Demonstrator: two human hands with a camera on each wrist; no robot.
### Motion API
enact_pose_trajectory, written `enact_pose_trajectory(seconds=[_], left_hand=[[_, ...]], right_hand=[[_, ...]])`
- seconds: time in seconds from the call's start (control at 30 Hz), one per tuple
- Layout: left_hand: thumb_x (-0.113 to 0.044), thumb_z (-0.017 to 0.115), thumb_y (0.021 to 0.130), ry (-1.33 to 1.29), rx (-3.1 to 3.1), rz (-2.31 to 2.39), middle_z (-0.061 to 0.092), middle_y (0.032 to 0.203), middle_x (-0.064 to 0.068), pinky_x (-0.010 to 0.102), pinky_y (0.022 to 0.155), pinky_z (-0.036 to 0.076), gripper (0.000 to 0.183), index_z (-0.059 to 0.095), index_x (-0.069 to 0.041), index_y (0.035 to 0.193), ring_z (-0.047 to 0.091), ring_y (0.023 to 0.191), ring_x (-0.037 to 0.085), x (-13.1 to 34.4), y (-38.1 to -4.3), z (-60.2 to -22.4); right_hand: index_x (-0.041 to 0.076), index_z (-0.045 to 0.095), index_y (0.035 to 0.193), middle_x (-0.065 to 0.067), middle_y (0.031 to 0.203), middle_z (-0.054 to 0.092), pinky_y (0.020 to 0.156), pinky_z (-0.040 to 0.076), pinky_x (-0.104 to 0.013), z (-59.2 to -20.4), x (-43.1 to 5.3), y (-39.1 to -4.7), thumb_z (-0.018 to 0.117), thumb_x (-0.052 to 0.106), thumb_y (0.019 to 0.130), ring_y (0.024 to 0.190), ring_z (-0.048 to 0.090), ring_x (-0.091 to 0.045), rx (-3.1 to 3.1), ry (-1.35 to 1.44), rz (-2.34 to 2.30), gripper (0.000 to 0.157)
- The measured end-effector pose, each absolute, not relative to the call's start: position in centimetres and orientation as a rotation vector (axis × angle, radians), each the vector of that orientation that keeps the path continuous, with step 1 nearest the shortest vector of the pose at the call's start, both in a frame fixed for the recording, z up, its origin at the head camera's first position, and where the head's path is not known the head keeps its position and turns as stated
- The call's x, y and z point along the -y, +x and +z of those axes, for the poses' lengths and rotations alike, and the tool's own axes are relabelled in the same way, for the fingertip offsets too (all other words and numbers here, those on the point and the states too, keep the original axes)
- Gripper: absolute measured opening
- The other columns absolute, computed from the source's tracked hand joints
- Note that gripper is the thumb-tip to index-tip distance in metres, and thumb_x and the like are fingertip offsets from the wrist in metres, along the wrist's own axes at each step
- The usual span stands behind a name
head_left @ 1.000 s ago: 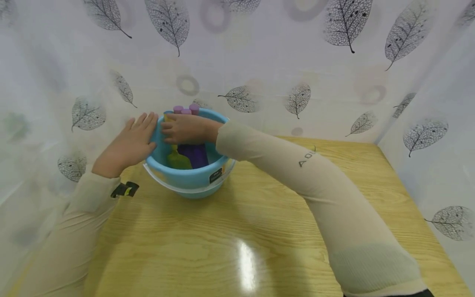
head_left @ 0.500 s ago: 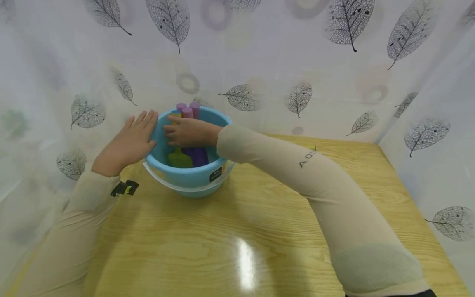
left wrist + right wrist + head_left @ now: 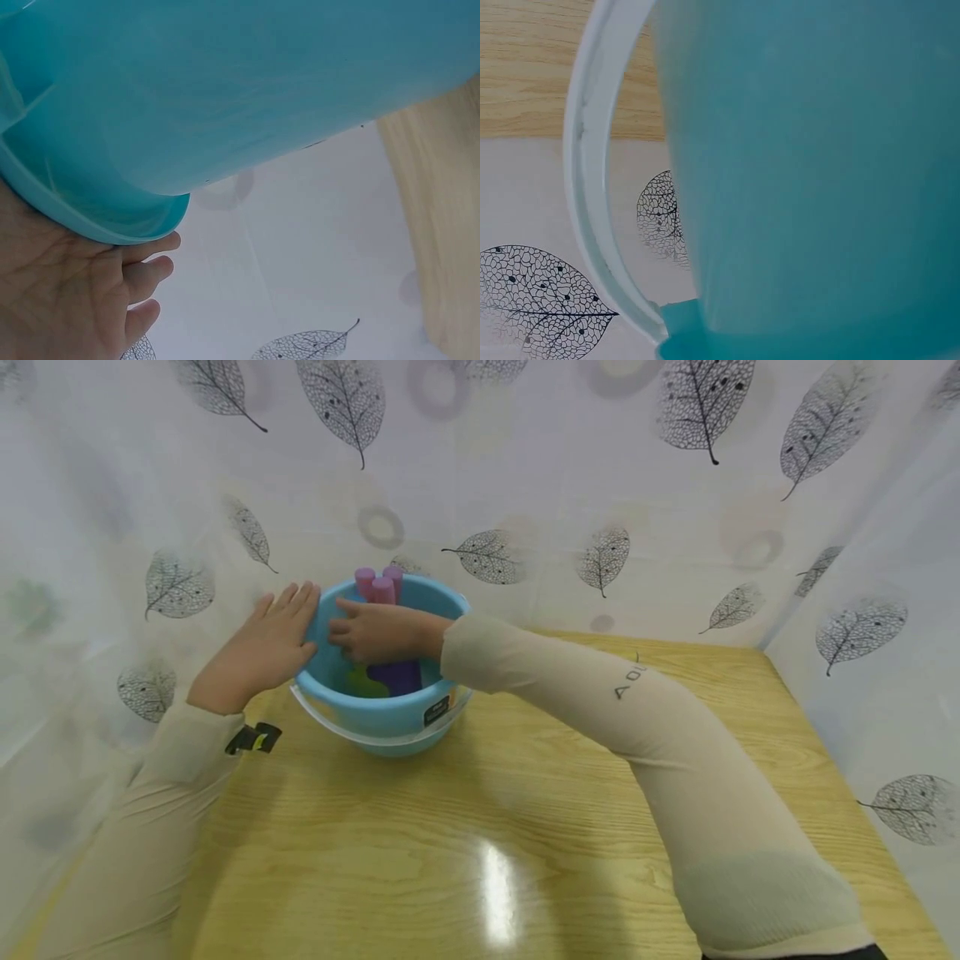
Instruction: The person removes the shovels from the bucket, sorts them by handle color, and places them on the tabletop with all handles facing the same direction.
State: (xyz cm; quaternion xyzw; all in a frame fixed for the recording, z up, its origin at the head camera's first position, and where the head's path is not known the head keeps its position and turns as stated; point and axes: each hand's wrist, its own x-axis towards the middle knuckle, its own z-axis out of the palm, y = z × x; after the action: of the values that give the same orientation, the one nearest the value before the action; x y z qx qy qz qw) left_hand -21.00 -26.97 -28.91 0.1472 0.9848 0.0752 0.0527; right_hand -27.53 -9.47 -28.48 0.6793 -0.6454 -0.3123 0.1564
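Note:
A light-blue bucket (image 3: 397,722) stands on the wooden table. My right hand (image 3: 382,633) reaches into it from the right, back of the hand uppermost, and holds a yellow-green toy shovel (image 3: 367,683) around its handle. The shovel's blue handle end shows just above the hand; thumb and lower grip are hidden. Under the hand lies a purple toy piece (image 3: 400,678). Several pink handle ends (image 3: 383,590) poke up at the far rim. My left hand (image 3: 258,652) rests against the bucket's left rim with straight fingers, its palm right at the rim in the left wrist view.
A white bail handle (image 3: 352,739) hangs down the bucket's front. Behind stands a pale curtain (image 3: 540,485) printed with dark leaves, with more curtain at both sides. The wooden tabletop (image 3: 375,860) stretches forward and to the right.
My right hand has shifted slightly right and lower inside the bucket. The shovel's blue end has moved right, toward the pink handles. My left hand has stayed at the rim.

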Motion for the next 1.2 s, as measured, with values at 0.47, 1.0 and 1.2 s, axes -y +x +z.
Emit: enact_pose_trajectory(seconds=[0.47, 1.0, 1.2], left_hand=[[-0.019, 0.039, 0.096, 0.439, -3.005, 0.249, 0.0, 0.155, 0.028, 0.059, 0.115, -0.004, 0.072, -0.003, 0.008, 0.147, -0.002, 0.143, 0.045, 26.7, -21.0, -29.0], [-0.019, 0.037, 0.095, 0.428, -2.993, 0.283, -0.003, 0.154, 0.029, 0.06, 0.114, -0.005, 0.072, -0.005, 0.008, 0.147, -0.007, 0.143, 0.044, 26.9, -20.8, -29.1], [-0.018, 0.038, 0.094, 0.428, -2.992, 0.276, -0.002, 0.154, 0.029, 0.06, 0.115, -0.005, 0.072, -0.004, 0.009, 0.147, -0.006, 0.143, 0.044, 26.8, -20.9, -28.9]], right_hand=[[0.014, 0.057, 0.123, -0.005, 0.124, 0.06, 0.11, 0.03, -0.042, -27.8, 6.8, -27.5, 0.039, 0.013, 0.098, 0.118, 0.052, -0.022, 1.755, 1.829, -0.885, 0.03], [0.013, 0.055, 0.124, -0.006, 0.122, 0.062, 0.104, 0.037, -0.044, -26.5, 1.5, -27.7, 0.041, 0.01, 0.099, 0.114, 0.055, -0.024, 1.871, 1.628, -0.68, 0.029], [0.014, 0.054, 0.124, -0.006, 0.116, 0.062, 0.099, 0.038, -0.041, -26.7, 0.4, -27.8, 0.041, 0.007, 0.098, 0.108, 0.056, -0.024, 1.852, 1.568, -0.645, 0.03]])
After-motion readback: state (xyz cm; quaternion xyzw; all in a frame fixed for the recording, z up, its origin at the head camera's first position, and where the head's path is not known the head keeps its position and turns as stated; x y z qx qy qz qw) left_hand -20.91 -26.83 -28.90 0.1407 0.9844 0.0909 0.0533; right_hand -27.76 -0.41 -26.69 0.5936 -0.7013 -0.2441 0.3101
